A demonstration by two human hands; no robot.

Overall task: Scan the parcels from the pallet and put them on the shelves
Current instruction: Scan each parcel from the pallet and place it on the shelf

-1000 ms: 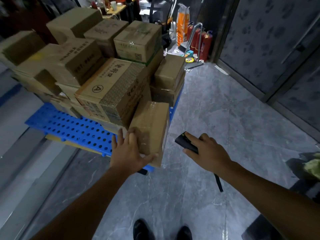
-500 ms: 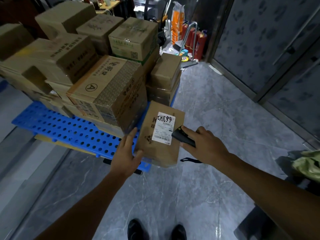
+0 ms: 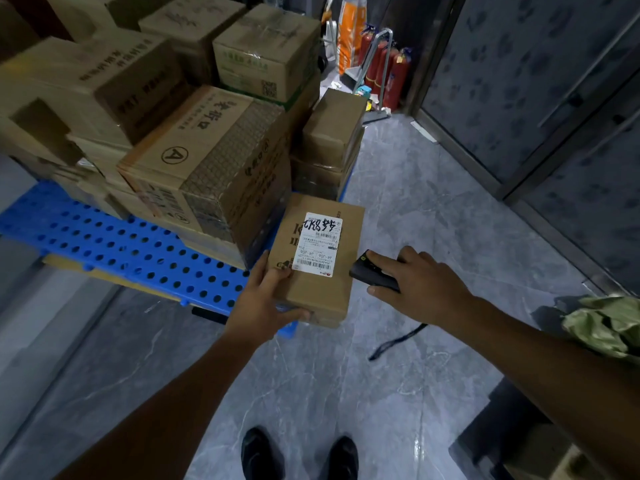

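A flat brown parcel (image 3: 320,289) lies label-up at the near right corner of the blue pallet (image 3: 114,247), overhanging its edge. Its white shipping label (image 3: 318,244) carries handwritten marks and barcodes. My left hand (image 3: 263,303) grips the parcel's near left corner, thumb on top and fingers underneath. My right hand (image 3: 419,285) holds a small black scanner (image 3: 372,271) just right of the parcel, its front end turned toward the label. A black strap (image 3: 398,341) hangs from the scanner.
Several brown cardboard boxes (image 3: 207,168) are stacked on the pallet behind the parcel. Red fire extinguishers (image 3: 388,74) and an orange bag (image 3: 351,29) stand at the back. A dark patterned wall (image 3: 536,81) runs along the right. Green crumpled material (image 3: 609,323) lies at right. My shoes (image 3: 298,455) stand on grey marble floor.
My left hand tipped the parcel from standing on its side to lying label-up and shifted to its near corner. My right hand brought the scanner up beside the label.
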